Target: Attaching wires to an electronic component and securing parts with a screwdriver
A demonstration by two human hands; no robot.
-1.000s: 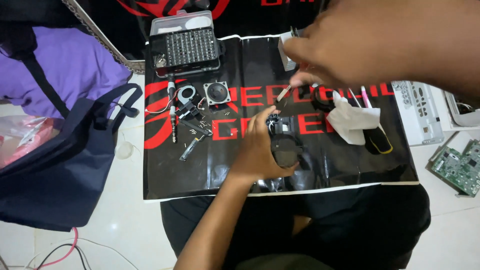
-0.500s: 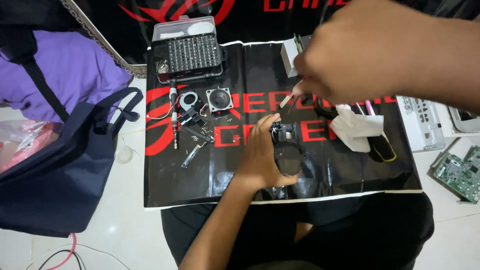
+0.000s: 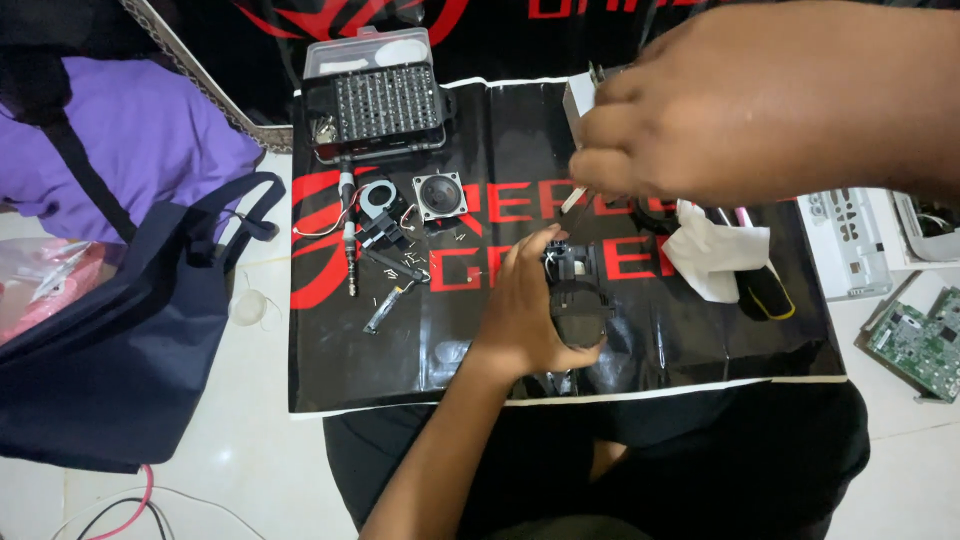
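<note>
My left hand grips a small black plastic assembly that rests on the black mat with red print. My right hand is raised close to the camera, large and slightly blurred, pinching a thin metal tool whose tip points down toward the assembly. The tip ends just above the assembly; contact cannot be judged. Part of the assembly is hidden under my left fingers.
An open case of screwdriver bits sits at the mat's far edge. A small speaker, a screwdriver, loose screws and parts lie mid-left. White tissue, a white casing, a green circuit board right; dark bag left.
My right hand has shifted slightly left and nearer the camera with the thin tool. My left hand has stayed on the black assembly. The view has drifted a little.
</note>
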